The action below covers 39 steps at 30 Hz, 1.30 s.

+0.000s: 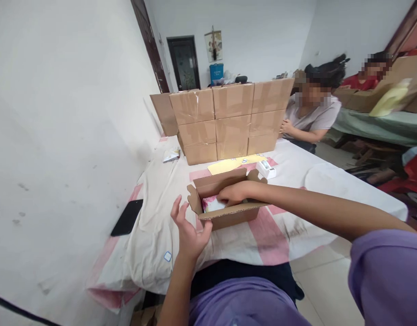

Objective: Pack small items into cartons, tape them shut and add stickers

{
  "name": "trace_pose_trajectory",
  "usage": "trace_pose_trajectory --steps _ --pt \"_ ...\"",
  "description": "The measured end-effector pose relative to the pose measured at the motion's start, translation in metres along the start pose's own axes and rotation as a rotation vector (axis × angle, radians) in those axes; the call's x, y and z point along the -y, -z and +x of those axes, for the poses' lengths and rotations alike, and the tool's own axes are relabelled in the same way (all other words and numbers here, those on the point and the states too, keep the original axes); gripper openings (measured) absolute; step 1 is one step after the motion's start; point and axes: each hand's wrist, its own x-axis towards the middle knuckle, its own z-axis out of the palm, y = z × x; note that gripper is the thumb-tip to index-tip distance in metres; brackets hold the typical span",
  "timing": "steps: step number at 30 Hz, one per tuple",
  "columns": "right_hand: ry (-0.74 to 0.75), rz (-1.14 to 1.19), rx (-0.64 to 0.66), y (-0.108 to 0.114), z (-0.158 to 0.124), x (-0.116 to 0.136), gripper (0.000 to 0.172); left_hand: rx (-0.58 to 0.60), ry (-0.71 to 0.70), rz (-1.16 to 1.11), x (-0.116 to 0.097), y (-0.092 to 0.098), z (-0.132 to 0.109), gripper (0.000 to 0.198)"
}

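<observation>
An open cardboard box [235,218] with raised flaps sits on the cloth-covered table in front of me. Inside it lies a white packet with pink and yellow print [211,204]. My right hand [234,194] reaches down into the box, fingers curled against the packet; the fingertips are partly hidden. At the box's left end is my left hand [191,226], its fingers spread and holding nothing. The thumb is close to the front left corner of the box, and I cannot tell whether it touches.
Stacked taped cartons [232,120] stand behind the box. Nearby are a yellow sheet [234,164], a small white device [265,170], another packet [171,155] and a black phone [127,218]. A wall runs along the left. One person [308,113] sits beyond the stack, another farther right.
</observation>
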Motion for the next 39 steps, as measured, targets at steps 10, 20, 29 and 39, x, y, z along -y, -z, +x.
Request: trace_pose_trajectory --steps 10,20,29,39 --pt "-0.012 0.789 -1.734 -0.094 -0.081 -0.026 0.047 0.242 0.147 -0.328 0.014 -0.008 -0.008 0.082" --pt "-0.082 0.843 -1.658 -0.138 -0.036 -0.028 0.046 0.292 0.327 -0.418 0.023 -0.016 -0.002 0.069" --pt "0.035 0.805 -1.629 -0.137 -0.036 -0.029 0.054 0.235 0.477 -0.467 0.025 -0.022 -0.002 0.073" --pt "-0.16 1.137 -1.621 -0.134 -0.026 -0.03 0.047 0.199 0.689 -0.338 0.033 -0.032 0.017 0.07"
